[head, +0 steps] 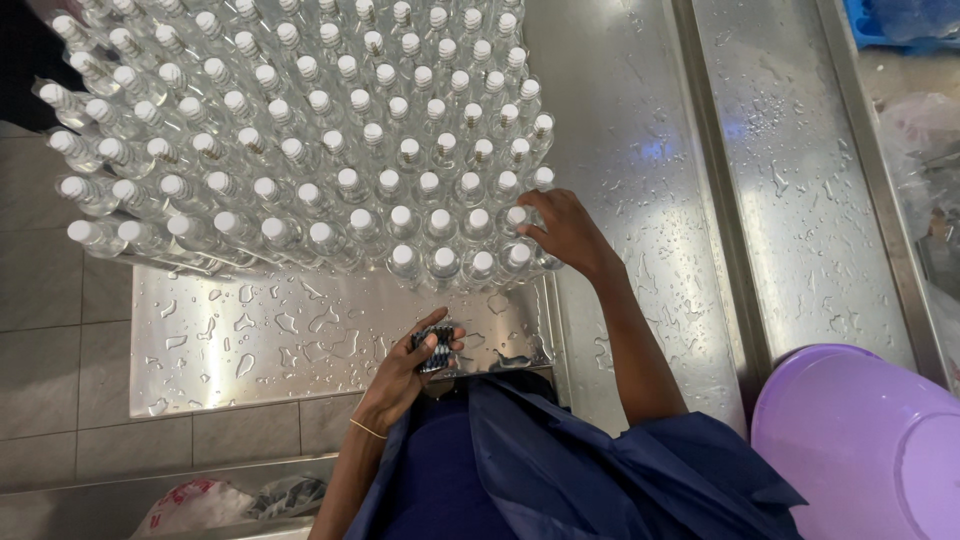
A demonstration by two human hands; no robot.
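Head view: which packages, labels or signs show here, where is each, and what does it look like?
Bag: bottom left, crumpled white plastic with red print.
Bottles: massed on the wet steel table, clear with white caps; no labels discernible.
Strip: in the left hand, small, dark, glossy.
No signs or screens.

I stand at a wet, shiny stainless-steel table beaded with water drops. Grey square floor tiles lie left; a round lilac plastic basin sits right.

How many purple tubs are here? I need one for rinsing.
1. The purple tub sits at lower right, beside the wet steel table, partly cut off by the frame; others may lie outside the view.
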